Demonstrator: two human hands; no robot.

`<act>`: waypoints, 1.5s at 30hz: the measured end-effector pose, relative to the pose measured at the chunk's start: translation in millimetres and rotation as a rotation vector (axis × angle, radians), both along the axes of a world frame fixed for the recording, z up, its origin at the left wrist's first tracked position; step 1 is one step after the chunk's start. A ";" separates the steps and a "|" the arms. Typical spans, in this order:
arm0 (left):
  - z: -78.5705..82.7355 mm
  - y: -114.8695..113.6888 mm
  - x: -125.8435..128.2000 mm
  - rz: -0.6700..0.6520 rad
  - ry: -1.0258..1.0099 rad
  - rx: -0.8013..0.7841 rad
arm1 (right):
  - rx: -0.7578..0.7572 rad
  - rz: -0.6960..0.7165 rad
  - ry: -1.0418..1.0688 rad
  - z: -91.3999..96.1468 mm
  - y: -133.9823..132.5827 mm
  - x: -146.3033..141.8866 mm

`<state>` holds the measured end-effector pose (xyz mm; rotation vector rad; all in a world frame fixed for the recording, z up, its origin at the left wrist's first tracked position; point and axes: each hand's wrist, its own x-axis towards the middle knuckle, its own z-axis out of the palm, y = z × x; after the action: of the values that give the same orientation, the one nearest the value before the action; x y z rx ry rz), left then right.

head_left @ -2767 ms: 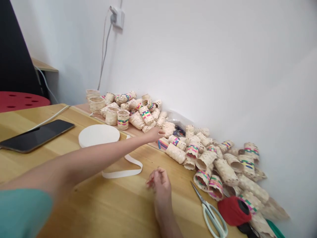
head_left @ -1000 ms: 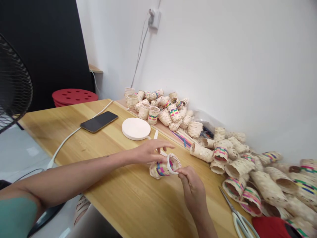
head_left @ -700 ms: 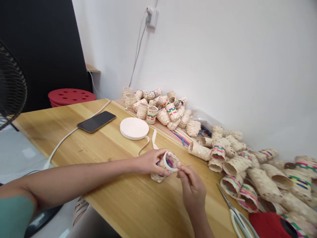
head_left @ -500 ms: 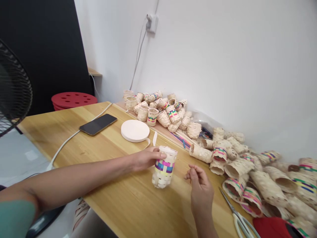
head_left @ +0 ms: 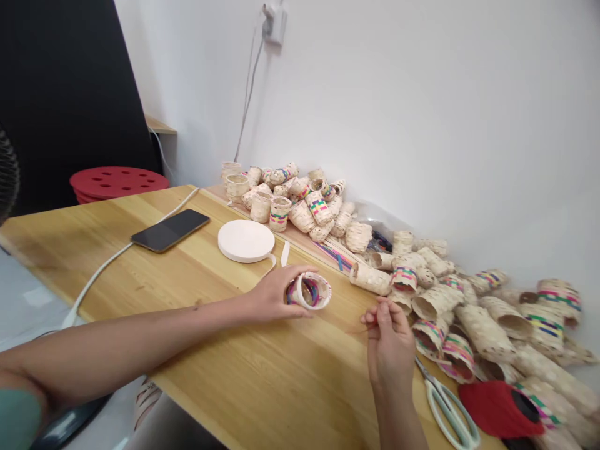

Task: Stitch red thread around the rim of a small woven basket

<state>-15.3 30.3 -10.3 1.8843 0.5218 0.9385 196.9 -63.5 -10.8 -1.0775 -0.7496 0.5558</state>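
My left hand (head_left: 276, 294) is wrapped round a small woven basket (head_left: 321, 300), a cylinder of pale strips with coloured bands. Its open mouth, edged with a white rim, is tilted towards me, so the inside shows. To the right, my right hand (head_left: 389, 331) is apart from the basket, thumb and fingers pinched together. Something thin may be between the fingertips, too fine to make out. A flat white roll of tape (head_left: 246, 240) lies behind my left hand, its loose end curling towards the basket.
Many woven baskets (head_left: 319, 206) are heaped along the wall, spreading down the right side (head_left: 487, 325). Scissors (head_left: 450, 406) lie by my right forearm, beside a red and black item (head_left: 499, 409). A phone (head_left: 171, 230) and a white cable (head_left: 100, 269) are at left. A red stool (head_left: 119, 181) stands beyond the table.
My left hand has turned the basket from upright, side showing, to mouth towards me. My right hand has shifted slightly right, still pinched. The view has swung a little to the right.
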 end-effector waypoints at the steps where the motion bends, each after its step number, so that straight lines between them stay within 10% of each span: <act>1: -1.7 -1.0 -0.6 0.024 0.041 0.102 | 0.009 -0.006 0.009 2.1 -0.2 1.7; 7: -14.6 -6.9 3.4 -0.089 0.092 0.178 | 0.015 0.002 0.047 3.6 1.2 2.6; 13: -19.3 -5.0 9.3 -0.209 -0.043 -0.268 | -0.005 0.055 0.077 0.8 1.6 -3.0; 20: -28.9 -0.2 14.6 -0.318 -0.136 -0.419 | -0.024 0.074 0.070 -0.9 1.8 -2.9; 29: -15.4 7.4 3.4 0.272 0.122 0.188 | -0.046 0.137 0.062 2.7 -0.2 -4.9; 41: 0.4 -28.6 66.9 -0.657 0.097 -0.616 | -0.067 0.277 0.073 4.6 -9.4 -16.9; 45: -14.7 -30.5 71.9 -0.580 0.035 -0.831 | -0.051 0.152 0.079 1.0 -4.9 -8.0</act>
<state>56.6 -0.1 -25.0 1.1741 0.2824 0.2282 188.9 -68.4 -9.7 -1.0451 -0.7552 0.7465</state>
